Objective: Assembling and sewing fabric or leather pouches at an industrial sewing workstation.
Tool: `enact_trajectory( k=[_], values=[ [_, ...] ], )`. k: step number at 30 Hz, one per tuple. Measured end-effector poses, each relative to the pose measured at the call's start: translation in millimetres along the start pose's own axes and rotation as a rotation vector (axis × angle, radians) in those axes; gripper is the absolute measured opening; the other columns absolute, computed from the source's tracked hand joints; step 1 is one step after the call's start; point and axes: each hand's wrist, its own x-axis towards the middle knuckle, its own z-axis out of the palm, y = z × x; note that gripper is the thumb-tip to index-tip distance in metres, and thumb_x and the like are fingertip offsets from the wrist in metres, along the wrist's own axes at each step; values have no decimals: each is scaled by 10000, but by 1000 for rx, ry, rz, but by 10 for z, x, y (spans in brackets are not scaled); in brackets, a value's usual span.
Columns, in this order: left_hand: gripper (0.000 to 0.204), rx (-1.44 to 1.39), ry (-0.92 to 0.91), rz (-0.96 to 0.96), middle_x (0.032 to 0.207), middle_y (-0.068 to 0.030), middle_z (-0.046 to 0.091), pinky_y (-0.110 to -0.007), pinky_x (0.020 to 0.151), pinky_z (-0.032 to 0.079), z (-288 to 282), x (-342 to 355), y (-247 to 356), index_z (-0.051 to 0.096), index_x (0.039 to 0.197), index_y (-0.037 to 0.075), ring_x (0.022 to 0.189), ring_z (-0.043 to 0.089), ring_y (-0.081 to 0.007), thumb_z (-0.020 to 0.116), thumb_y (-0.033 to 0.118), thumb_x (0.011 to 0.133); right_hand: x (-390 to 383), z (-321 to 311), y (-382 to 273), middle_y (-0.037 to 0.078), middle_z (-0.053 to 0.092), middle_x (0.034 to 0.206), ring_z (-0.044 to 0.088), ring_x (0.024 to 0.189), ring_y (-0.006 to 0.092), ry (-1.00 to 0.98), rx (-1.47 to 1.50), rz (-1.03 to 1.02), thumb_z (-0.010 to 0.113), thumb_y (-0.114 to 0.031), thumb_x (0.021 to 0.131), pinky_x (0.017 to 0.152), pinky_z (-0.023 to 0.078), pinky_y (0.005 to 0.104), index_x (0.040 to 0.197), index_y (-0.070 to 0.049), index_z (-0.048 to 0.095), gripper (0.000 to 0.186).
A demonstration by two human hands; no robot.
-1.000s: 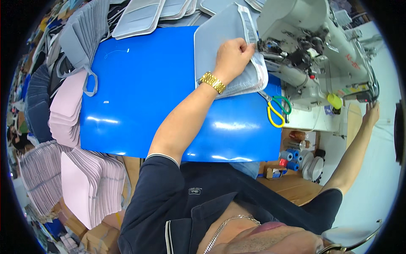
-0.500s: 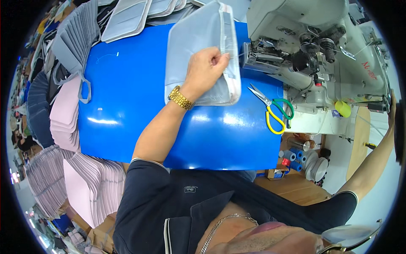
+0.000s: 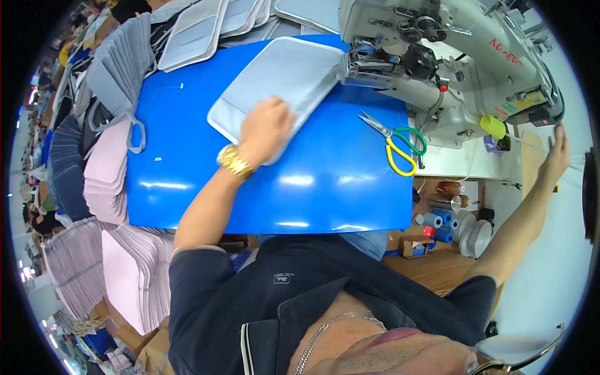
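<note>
A flat grey fabric panel [image 3: 275,72] with white-bound edges and rounded corners lies slanted on the blue tabletop [image 3: 325,200]. Its far right corner reaches the sewing head of a white industrial sewing machine [image 3: 400,81]. My left hand [image 3: 265,128], with a gold watch at the wrist, is closed over the panel's near right edge; its fingertips are partly hidden. Out at the far right, my right hand [image 3: 556,153] has its fingers stretched upward just below the machine's right end, holding nothing that I can see. Whether it touches the machine cannot be made out.
Scissors [image 3: 394,140] with green and yellow handles lie open right of the panel. More grey panels [image 3: 194,31] are piled at the back left. Pink panel stacks [image 3: 134,269] stand at the left. Thread spools [image 3: 442,219] sit below the machine.
The panel has come down from a raised position and turned, its far end now at the machine's head. My left hand moved left and nearer; my right hand shifted left, and its fingers now show.
</note>
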Motion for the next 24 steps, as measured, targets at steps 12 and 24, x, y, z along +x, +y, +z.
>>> enact_trajectory(
  k=[12,24],
  values=[
    [210,-977,458,-466,794,72,563,-176,600,405,-1764,-1233,-863,581,911,100,667,469,5,511,265,1021,-2767,1201,474,89,676,984,620,901,128,-553,289,222,585,-111,961,822,482,261,1142,50,636,247],
    [287,-1143,424,-433,892,12,637,-222,663,491,-1560,-538,-1198,617,1024,55,768,585,-58,471,302,1027,-3003,1360,163,100,661,845,618,770,165,-407,38,-46,628,-77,901,727,479,275,998,14,676,142]
  ],
)
